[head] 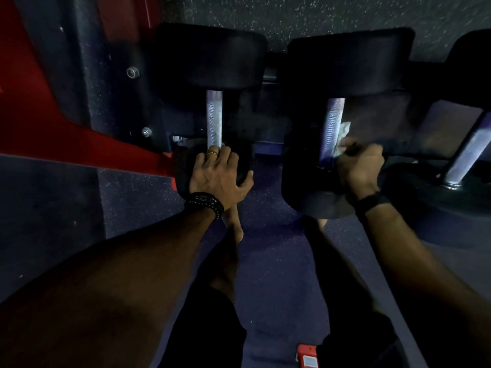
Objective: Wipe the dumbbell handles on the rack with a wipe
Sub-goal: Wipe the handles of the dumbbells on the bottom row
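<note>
At the rack's (66, 134) left end, the left hand (220, 173) is resting with relaxed fingers over the near head of the first dumbbell (212, 62). Just right, the right hand (360, 166) is gripping a pale wipe (344, 134) against the second dumbbell's handle (332, 126).

Two dumbbells (212, 102) (334, 123) side by side on rack (268, 75), a third (462, 155) right

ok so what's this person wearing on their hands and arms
Both forearms are bare, no sleeves. The left hand has a gold ring on one finger and a black beaded bracelet at the wrist. The right hand has a plain black wristband.
</note>
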Available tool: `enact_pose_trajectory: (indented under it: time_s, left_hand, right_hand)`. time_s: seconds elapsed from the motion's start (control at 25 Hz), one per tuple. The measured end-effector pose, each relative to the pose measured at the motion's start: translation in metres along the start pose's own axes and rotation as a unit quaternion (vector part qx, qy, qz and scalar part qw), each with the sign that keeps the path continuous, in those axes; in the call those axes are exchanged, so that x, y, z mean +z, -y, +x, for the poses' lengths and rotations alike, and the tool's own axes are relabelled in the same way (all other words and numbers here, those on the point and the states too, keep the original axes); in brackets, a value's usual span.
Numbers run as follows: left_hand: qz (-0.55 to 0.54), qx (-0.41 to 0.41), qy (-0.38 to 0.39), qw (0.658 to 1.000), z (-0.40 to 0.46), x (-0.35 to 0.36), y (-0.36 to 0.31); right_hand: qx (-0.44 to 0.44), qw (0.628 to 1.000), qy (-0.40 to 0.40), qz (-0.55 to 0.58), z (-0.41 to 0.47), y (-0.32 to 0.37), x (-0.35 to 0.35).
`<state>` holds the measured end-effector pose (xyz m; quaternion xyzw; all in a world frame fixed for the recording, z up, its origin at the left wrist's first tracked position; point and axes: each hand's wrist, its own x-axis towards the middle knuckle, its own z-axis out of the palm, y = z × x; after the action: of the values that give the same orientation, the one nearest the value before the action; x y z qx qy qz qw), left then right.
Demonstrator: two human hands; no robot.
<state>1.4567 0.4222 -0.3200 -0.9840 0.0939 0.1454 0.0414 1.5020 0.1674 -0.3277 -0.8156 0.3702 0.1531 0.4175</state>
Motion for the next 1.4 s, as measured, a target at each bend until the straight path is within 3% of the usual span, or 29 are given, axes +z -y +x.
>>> enact_pose_trajectory:
  time_s: [0.2,0.4,0.48,0.64,0.8,1.0,1.16,1.28,1.4]
  left_hand:
    - [-0.011,-0.001,0.007,1.0,0.0,-0.001,0.0]
    - [-0.007,-0.002,0.02,1.0,0.0,-0.002,0.0]
    - [-0.008,-0.003,0.024,1.0,0.0,-0.002,0.001]
    - [-0.007,-0.004,0.046,0.999,0.001,-0.003,0.0]
    - [-0.009,-0.01,0.059,0.998,0.001,-0.005,0.0]
    - [-0.008,-0.01,0.081,0.997,0.002,-0.007,0.001]
    - [-0.011,-0.011,0.095,0.995,0.003,-0.008,-0.001]
    - [0.001,0.0,0.047,0.999,0.003,-0.007,0.001]
    - [0.006,0.008,0.017,1.0,0.001,-0.002,0.001]
  right_hand:
    - [0.003,0.994,-0.051,0.094,0.047,0.047,0.004]
    - [0.007,0.991,0.132,0.029,0.014,-0.018,-0.003]
    - [-0.003,0.986,0.161,0.053,0.025,0.005,0.001]
    - [0.11,0.961,0.147,0.208,0.048,0.063,-0.002]
    - [0.125,0.926,0.303,0.187,0.022,0.044,-0.005]
    - [0.062,0.972,0.199,0.109,0.041,0.057,0.024]
    - [-0.081,0.993,0.074,0.037,0.028,0.048,0.024]
    - [-0.168,0.981,-0.094,-0.007,0.015,0.04,0.016]
    - [-0.199,0.97,-0.124,0.069,0.019,0.033,0.014]
